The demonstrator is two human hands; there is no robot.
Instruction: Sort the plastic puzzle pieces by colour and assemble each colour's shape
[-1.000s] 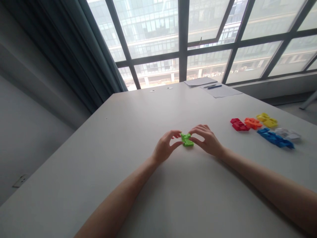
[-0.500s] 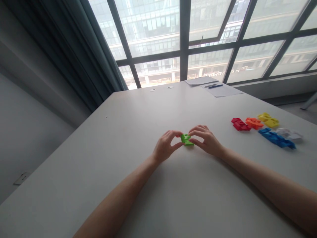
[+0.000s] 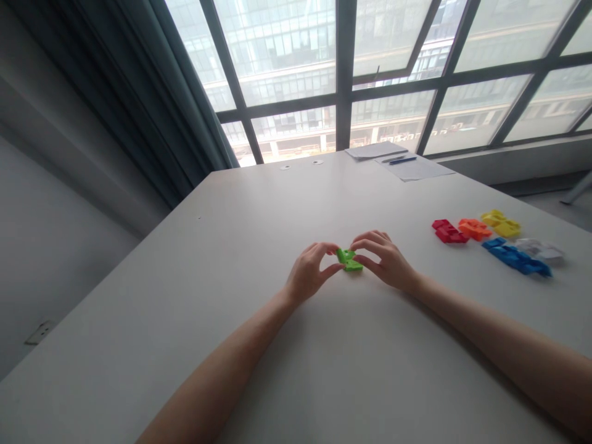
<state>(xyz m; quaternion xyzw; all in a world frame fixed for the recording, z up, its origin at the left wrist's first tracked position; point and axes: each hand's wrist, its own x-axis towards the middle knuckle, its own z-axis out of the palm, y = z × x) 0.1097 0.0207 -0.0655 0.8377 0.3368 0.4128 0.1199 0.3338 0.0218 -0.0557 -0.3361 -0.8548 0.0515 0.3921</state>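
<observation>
Green and notched, the angular block (image 3: 351, 263) (one piece or several, I can't tell) sits below and right of frame centre. Left hand (image 3: 309, 271) and right hand (image 3: 385, 262) pinch its opposite sides.

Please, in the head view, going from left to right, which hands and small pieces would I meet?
Left hand, green pieces, right hand, red pieces, orange pieces, white pieces.

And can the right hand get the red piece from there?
Probably yes: nothing stands between the right hand and the red piece, though that hand is at the green piece.
</observation>
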